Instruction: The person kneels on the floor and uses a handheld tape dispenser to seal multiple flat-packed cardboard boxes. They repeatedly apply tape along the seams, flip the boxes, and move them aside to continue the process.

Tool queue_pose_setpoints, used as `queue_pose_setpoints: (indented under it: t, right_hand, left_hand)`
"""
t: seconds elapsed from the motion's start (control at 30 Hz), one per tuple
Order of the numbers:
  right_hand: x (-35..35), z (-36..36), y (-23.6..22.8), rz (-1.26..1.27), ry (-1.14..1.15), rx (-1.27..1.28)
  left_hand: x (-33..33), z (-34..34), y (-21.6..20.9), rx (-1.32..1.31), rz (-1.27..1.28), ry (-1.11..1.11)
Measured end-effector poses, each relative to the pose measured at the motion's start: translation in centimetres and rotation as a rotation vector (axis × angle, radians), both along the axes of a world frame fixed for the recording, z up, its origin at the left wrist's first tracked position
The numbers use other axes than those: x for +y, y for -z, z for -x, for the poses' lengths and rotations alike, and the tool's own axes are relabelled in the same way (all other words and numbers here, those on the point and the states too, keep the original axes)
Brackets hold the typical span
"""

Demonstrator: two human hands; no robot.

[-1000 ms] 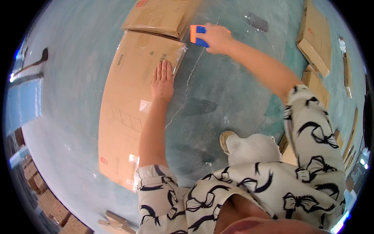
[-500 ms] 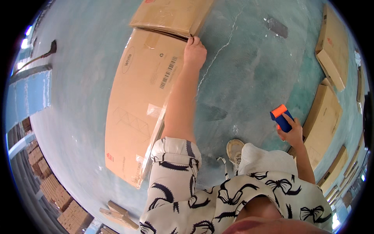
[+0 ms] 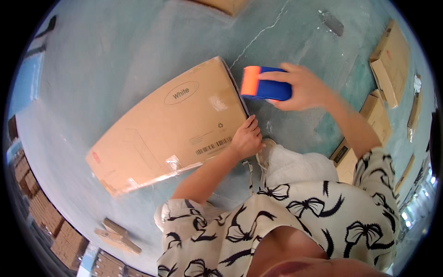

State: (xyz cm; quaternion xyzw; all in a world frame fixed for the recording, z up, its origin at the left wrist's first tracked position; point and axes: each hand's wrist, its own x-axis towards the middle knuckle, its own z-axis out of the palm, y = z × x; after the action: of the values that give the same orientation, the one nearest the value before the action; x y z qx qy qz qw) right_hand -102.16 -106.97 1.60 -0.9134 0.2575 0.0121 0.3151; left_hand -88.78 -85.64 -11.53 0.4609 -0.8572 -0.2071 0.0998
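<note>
Holding a corner of a large flat brown cardboard box (image 3: 152,124), the left hand (image 3: 248,139) of the person has its fingers bent over the edge, at the near end of the short right side. The box lies slantwise on the grey-green floor (image 3: 124,41), in front of the person and a little to the left. On its upper face there are an oval printed mark (image 3: 181,93), a black barcode (image 3: 213,146) and shiny pieces of clear tape (image 3: 172,162).

The right hand (image 3: 302,87) is closed around a blue-and-orange hand-held tool (image 3: 275,87). The orange end of this tool points to the left, just beside the short right side of the box — if the two are touching, I cannot tell.

Below the hands is a beige shoe (image 3: 264,154), partly hidden by the white trousers (image 3: 300,166). Further to the right, several flat brown cartons (image 3: 392,62) lie on the floor. At the lower left there are some small light-brown pieces (image 3: 117,237), and behind them, near the rim, stacked brown packages (image 3: 67,244).
</note>
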Motion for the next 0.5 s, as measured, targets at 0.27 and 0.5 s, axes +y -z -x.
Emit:
queue_pose_setpoints:
  t: [0.27, 0.5]
  right_hand:
    - [4.3, -12.9, -1.0, 0.152, -0.677, 0.113]
    - [5.3, -13.1, -0.3, 0.163, -0.731, 0.223]
  left_hand:
    - [-0.2, -1.1, 0.7, -0.034, -0.075, -0.01]
    - [0.6, -0.5, 2.7, 0.011, 0.07, -0.112]
